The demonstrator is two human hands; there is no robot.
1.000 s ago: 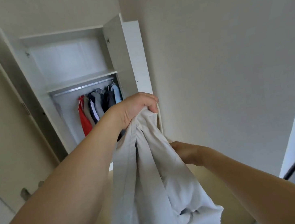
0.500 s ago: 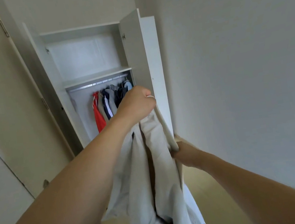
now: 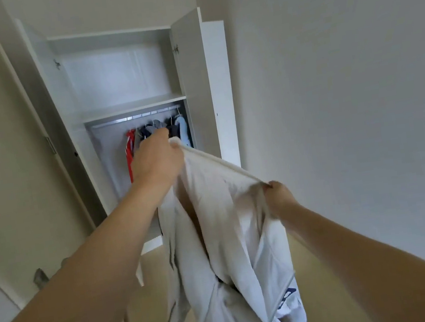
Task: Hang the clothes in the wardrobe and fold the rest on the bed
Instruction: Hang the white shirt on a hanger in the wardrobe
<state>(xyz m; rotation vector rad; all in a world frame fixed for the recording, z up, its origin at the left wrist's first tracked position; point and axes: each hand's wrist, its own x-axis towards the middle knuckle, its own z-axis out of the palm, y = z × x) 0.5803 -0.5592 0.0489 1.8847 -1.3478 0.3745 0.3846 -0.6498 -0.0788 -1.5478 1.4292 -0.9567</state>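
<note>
Both hands have drawn apart, stretching the white garment (image 3: pixel 224 235) taut along its top edge. Left hand (image 3: pixel 155 160) grips one end high, right hand (image 3: pixel 279 195) pinches the other lower, apparently spreading it before the open wardrobe (image 3: pixel 122 72), where hung clothes (image 3: pixel 182 131) fill the rail (image 3: pixel 123 119).

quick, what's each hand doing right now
Left hand: closed, gripping the upper end of the white garment.
Right hand: closed, pinching the same garment's edge lower down.
</note>
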